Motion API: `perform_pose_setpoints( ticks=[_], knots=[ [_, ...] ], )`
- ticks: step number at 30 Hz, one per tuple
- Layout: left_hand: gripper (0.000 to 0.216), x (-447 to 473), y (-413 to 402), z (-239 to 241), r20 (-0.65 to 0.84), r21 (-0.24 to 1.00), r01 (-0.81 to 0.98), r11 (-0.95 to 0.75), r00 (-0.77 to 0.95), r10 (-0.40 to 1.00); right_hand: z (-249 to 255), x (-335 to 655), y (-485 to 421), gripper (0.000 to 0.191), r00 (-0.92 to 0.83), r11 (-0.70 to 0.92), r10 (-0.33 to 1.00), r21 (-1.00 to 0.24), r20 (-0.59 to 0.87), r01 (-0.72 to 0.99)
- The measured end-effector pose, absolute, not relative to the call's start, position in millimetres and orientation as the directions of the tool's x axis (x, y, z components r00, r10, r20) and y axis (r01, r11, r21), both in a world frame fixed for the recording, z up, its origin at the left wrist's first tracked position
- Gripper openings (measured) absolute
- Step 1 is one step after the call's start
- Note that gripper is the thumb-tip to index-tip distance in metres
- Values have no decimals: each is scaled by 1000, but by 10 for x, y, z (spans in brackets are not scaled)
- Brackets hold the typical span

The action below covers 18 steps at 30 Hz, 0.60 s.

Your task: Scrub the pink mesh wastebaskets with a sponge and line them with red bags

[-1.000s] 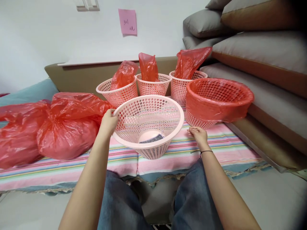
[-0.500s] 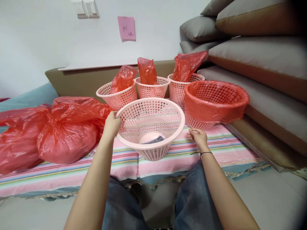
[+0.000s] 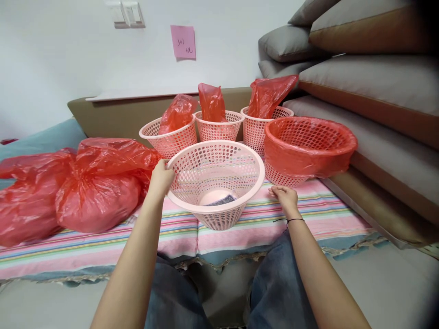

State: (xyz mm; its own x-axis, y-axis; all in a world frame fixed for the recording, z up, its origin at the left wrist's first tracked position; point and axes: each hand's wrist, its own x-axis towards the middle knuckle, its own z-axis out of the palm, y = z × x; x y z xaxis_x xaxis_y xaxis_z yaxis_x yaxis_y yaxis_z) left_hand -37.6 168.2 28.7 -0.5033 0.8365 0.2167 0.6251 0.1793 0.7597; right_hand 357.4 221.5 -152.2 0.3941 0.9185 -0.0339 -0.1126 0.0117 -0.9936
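Note:
A pale pink plastic basket (image 3: 219, 209) stands on the striped cloth in front of me, tilted a little toward me. My left hand (image 3: 162, 177) is closed on its left rim. At the bottom of the basket lies a small dark grey piece (image 3: 224, 200), flat, its kind unclear. My right hand (image 3: 285, 198) hovers low to the right of the basket, apart from it, fingers curled together; whether anything is between them cannot be made out. Just beyond that hand is a basket lined with a red plastic bag (image 3: 308, 157), the bag folded over its rim.
Behind are a left pink basket (image 3: 174, 141), a middle one (image 3: 219, 131) and a right one (image 3: 252, 132), each holding a red bag. Full red bags (image 3: 99, 196) lie at left. Stacked cushions (image 3: 370, 87) rise at right. Striped cloth (image 3: 178, 240) covers the seat.
The view has shifted very slightly. Both hands and the baskets stay in the same places.

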Motion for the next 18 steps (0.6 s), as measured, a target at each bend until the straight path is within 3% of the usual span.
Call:
perform_pose_setpoints(
  ticks=[8, 18],
  knots=[
    [52, -377, 1698, 298, 199, 749, 632, 197, -499, 843, -1502, 3613, 2175, 17, 411, 30, 911, -991, -26, -129],
    [52, -358, 1689, 327, 192, 740, 641, 204, -491, 849, -1441, 3624, 2131, 31, 420, 17, 906, -987, -52, -158]
  ],
)
